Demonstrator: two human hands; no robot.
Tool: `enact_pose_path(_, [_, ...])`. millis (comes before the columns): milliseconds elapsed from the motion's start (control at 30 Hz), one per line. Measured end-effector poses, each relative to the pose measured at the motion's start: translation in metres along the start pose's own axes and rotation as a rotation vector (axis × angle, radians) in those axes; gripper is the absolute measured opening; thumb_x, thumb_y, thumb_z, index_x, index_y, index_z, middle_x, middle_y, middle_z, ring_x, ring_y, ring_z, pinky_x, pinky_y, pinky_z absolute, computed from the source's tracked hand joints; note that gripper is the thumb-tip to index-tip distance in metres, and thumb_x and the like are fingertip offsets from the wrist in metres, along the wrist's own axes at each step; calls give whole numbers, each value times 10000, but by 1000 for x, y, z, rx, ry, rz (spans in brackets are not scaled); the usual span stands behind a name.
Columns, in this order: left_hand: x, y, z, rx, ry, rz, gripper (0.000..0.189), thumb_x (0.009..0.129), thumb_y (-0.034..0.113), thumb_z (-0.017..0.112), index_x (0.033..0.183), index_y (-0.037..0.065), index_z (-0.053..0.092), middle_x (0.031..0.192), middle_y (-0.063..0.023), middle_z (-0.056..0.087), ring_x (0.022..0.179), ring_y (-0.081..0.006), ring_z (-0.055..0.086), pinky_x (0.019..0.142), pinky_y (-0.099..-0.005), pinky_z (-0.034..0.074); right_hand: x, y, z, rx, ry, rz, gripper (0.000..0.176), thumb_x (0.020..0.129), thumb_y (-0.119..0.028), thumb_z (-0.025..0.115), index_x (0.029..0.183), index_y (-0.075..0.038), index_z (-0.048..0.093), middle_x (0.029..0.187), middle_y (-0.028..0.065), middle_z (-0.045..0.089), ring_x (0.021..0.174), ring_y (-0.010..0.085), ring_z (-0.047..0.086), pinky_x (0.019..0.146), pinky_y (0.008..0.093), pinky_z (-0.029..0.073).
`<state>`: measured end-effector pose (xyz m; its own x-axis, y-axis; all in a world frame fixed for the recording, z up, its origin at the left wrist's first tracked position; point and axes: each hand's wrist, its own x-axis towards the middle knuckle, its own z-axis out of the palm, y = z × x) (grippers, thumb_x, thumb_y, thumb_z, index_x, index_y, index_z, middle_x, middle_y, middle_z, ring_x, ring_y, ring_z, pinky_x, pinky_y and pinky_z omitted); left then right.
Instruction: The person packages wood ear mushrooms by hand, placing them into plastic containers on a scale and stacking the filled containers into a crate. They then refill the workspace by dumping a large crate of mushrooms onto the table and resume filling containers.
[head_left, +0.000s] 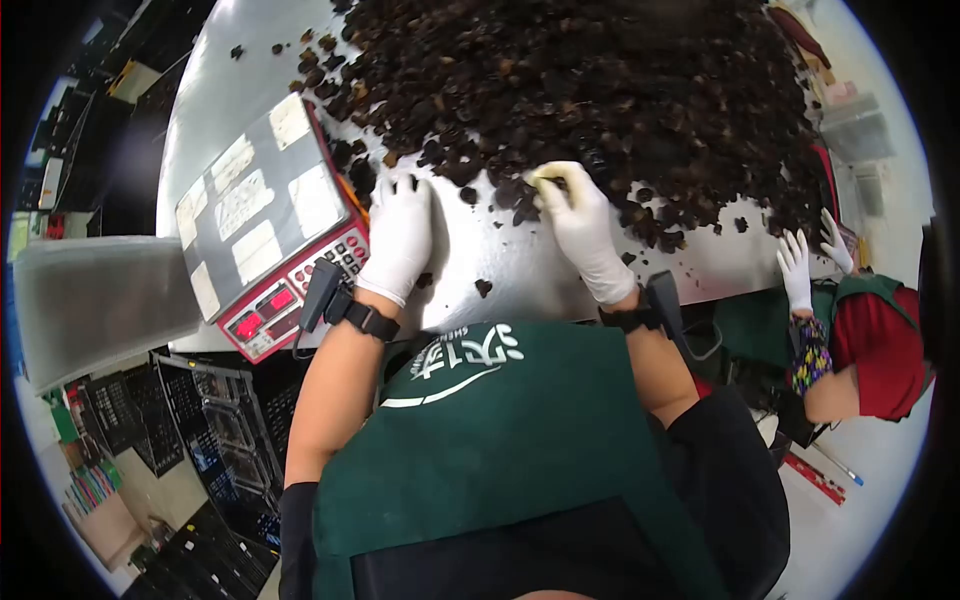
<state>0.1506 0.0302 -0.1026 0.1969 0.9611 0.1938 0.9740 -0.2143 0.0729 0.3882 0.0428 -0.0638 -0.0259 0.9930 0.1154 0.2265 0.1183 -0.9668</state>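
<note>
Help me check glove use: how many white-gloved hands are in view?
4. The wearer's left hand beside the scale, right hand at the edge of the dark pile; a co-worker's two hands at the right of the table. Others may be hidden.

The table (225, 90) is a pale, smooth, shiny slab, and most of its far side is buried under a wide heap of dark, shrivelled dried pieces (600, 80). A weighing scale (265, 215) stands at the near left corner, its flat grey pan taped with paper labels and its red keypad facing the near edge. Stray crumbs (483, 287) lie scattered on the bare strip between heap and edge, just beside the scale.
</note>
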Motion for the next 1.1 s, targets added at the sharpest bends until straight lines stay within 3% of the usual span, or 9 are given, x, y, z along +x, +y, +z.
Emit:
enact_pose_path(100, [8, -5, 18, 120, 11, 26, 272, 850, 84, 533, 1091, -2, 625, 1082, -209, 607, 1056, -380, 575, 931, -448, 472, -24, 1, -60, -221, 87, 30, 86, 944, -79, 600, 986, -14, 637, 848, 99, 685, 706, 150, 646, 636, 291, 504])
enact_pose_path(233, [8, 1, 4, -97, -34, 1, 87, 841, 80, 537, 869, 41, 610, 890, -173, 619, 900, -357, 613, 802, -458, 507, -78, 11, -142, -633, -63, 124, 122, 913, -153, 635, 932, -37, 667, 785, 127, 661, 728, 271, 663, 668, 348, 519])
enact_pose_path(367, [9, 18, -19, -217, -209, -92, 154, 856, 134, 588, 965, 24, 576, 913, -190, 651, 839, -372, 666, 719, -469, 539, -83, 18, -165, -975, -103, -116, 191, 829, -217, 722, 946, -66, 712, 1043, 106, 686, 969, 306, 629, 842, 415, 507])
enact_pose_path(467, [10, 17, 11, -263, 91, 69, 210, 649, 185, 716, 773, 52, 612, 868, -184, 605, 879, -394, 567, 804, -520, 426, -20, 3, -118, -849, -86, -268, 625, 735, -253, 774, 1322, -130, 596, 1361, 157, 549, 1218, 356, 522, 1032, 449, 429])
enact_pose_path(600, [0, 24, 15, -262, 17, 48, 226, 710, 158, 699, 889, 35, 637, 902, -193, 609, 952, -407, 580, 879, -542, 406, 65, 29, -37, -877, -53, -291, 841, 703, -397, 806, 1453, -230, 466, 1543, 200, 332, 1410, 393, 331, 1099, 560, 349])
enact_pose_path(733, [-14, 34, -34, -447, -271, -160, 103, 809, 67, 603, 911, 52, 605, 933, -191, 612, 948, -374, 612, 814, -503, 485, 69, 26, 22, -952, -220, -276, 795, 703, -448, 805, 1424, -311, 498, 1562, 178, 307, 1376, 434, 351, 975, 553, 474])
enact_pose_path(900, [-36, 33, -27, -411, -148, -165, 258, 789, 22, 554, 1039, 69, 596, 1063, -133, 626, 948, -359, 634, 781, -456, 535, 34, 40, 26, -850, -292, -437, 568, 734, -287, 785, 1276, -228, 624, 1447, 151, 458, 1201, 356, 518, 894, 415, 531])
enact_pose_path(967, [-40, 34, -25, -399, -104, -156, 276, 783, 15, 557, 1049, 69, 603, 1077, -122, 620, 976, -342, 627, 800, -441, 533, 25, 43, 18, -795, -275, -470, 320, 750, -239, 768, 1060, -181, 715, 1241, 58, 598, 1053, 270, 579, 859, 370, 532])
enact_pose_path(1100, [-44, 33, -22, -417, -29, -163, 178, 812, 102, 643, 989, 90, 621, 965, -116, 602, 872, -322, 624, 743, -423, 523, 40, 45, 7, -419, -76, -398, 97, 829, -162, 732, 913, -115, 739, 999, 60, 683, 841, 235, 665, 770, 319, 543])
